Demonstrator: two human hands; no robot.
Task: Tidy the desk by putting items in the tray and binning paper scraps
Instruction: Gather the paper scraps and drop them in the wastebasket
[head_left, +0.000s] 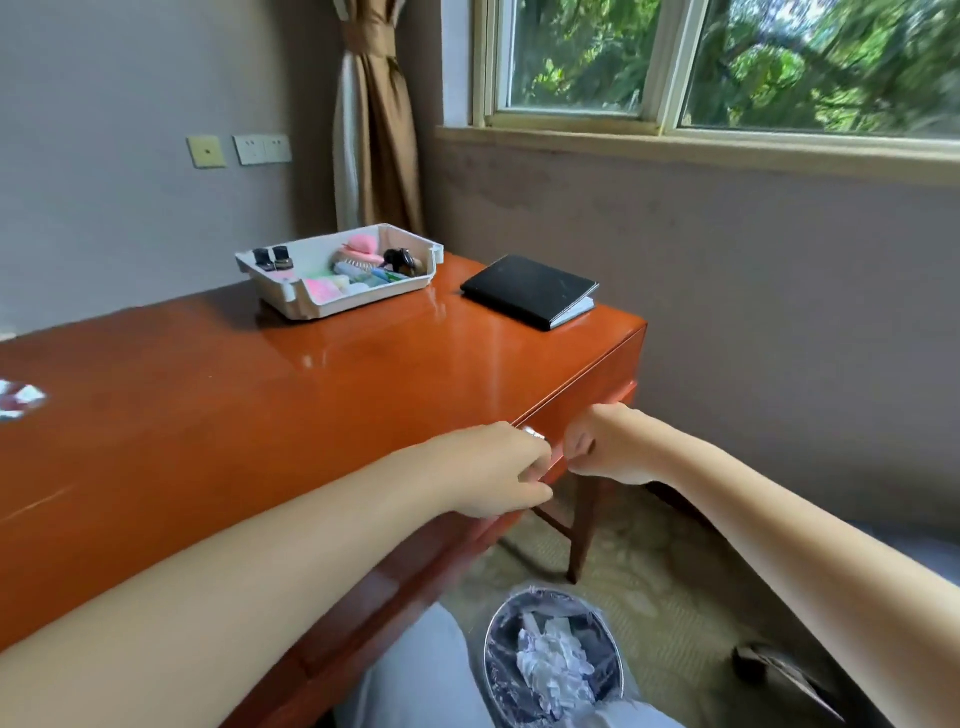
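The worktop is broad, glossy and orange-brown, and we work at its front edge near the right corner. Below that edge, on the floor, stands the lined bin with crumpled paper scraps in it. At the far side sits the white tray, filled with small items. Just right of it a black notebook lies on the wood, outside the tray.

Our left hand curls over the edge, and our right hand is loosely fisted just beside it. We cannot tell whether either holds a scrap. We judge this to be the gathering of the last bits. To do it well, we cup the right hand under the edge, sweep towards it with the left, and let go only directly over the bin.
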